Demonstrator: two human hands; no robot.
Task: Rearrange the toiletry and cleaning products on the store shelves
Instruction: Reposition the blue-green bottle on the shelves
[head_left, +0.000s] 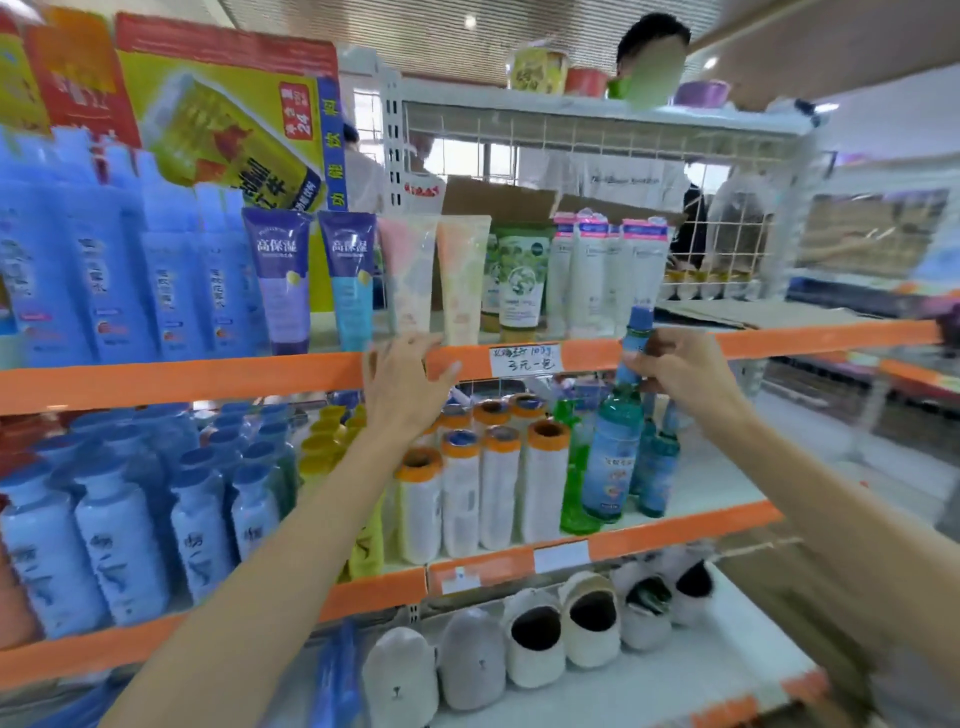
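Observation:
My right hand (675, 371) grips the neck of a tall teal bottle with a blue cap (615, 441), held in front of the middle shelf beside two more teal bottles (657, 470). My left hand (402, 382) lies with fingers spread over the orange front edge of the upper shelf (208, 376), just below a pale pink tube (410, 275) and a peach tube (462, 278). Purple and blue tubes (317, 280) stand to their left. White bottles with pink caps (605, 270) stand to the right.
Blue bottles (119, 540) fill the left of both shelves. White rolls with orange ends (488, 488) and a green bottle (574, 488) stand mid-shelf. Grey and white slippers (535, 639) lie on the bottom shelf. A person stands behind the wire rack (649, 62).

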